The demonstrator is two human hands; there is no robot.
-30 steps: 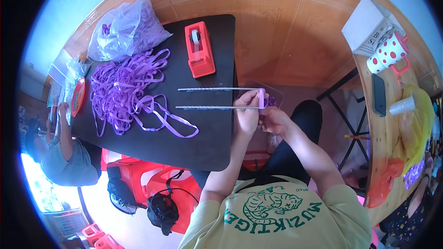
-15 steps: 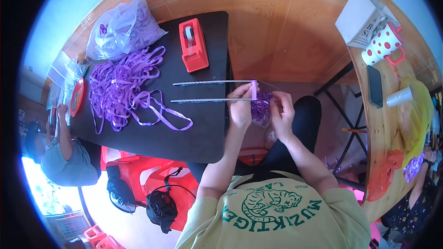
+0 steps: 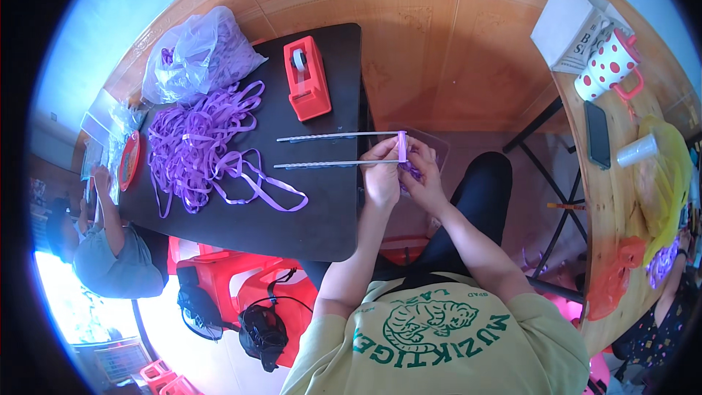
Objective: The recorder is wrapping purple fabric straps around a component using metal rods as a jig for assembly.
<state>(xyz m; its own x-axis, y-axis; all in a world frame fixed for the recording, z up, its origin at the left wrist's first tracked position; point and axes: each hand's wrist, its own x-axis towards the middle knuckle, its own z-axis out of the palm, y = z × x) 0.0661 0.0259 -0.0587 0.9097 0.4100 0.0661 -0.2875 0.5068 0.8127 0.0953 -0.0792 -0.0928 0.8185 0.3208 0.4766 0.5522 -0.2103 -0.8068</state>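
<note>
Two thin metal rods [image 3: 329, 134] lie parallel on the black table [image 3: 292, 238], their ends jutting past its right edge. A band of purple ribbon [image 3: 402, 145] spans both rod ends. My left hand [image 3: 380, 178] is closed at this band, thumb and fingers pinching the ribbon beside the nearer rod. My right hand [image 3: 425, 181] meets it from the right, fingertips closed on the ribbon at the rod tips. Below my hands a clear container [image 3: 439, 145] with purple ribbon pieces is partly hidden. A tangled pile of purple ribbon [image 3: 191, 153] lies left of the rods.
Behind the rods stands a red tape dispenser [image 3: 308, 79]; a plastic bag [image 3: 197, 58] of purple ribbon sits at the far left. On the wooden table [image 3: 596, 249] at right are a phone [image 3: 597, 135] and a dotted cup [image 3: 608, 66]. Other people sit at both sides.
My right hand has moved left, from above the container to the ribbon at the rod ends, and now touches my left hand. The view has shifted slightly.
</note>
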